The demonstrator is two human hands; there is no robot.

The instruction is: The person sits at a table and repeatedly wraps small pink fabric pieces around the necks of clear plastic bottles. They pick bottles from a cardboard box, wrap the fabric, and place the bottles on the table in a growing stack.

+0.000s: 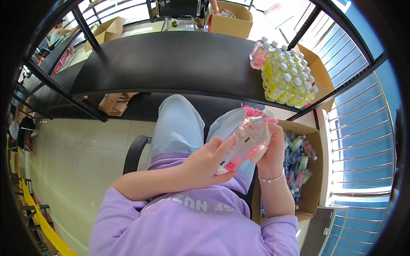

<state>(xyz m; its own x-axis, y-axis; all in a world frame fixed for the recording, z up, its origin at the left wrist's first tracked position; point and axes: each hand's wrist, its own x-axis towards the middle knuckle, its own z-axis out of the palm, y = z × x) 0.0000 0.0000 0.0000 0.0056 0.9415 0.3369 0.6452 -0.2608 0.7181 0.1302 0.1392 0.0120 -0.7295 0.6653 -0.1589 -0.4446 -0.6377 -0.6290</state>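
A clear plastic bottle [245, 141] with a white cap and pink markings is tilted above my lap, its cap end pointing up and right. Around its upper part sits a pink knitted or netted piece [253, 112]; I cannot tell how it is fastened. My left hand [209, 158] is closed round the lower part of the bottle. Against the cap end my right hand [273, 147] is closed, fingers on the bottle and the pink piece, though its fingertips are partly hidden. A beaded bracelet is on the right wrist.
On the black table [171, 59] stands a block of yellow-labelled bottles [288, 79] at the right, with pink-labelled bottles [258, 55] beside it. A cardboard box [311, 205] of assorted bottles is right of my chair. Another person's hand [214, 6] reaches into a far box [230, 27].
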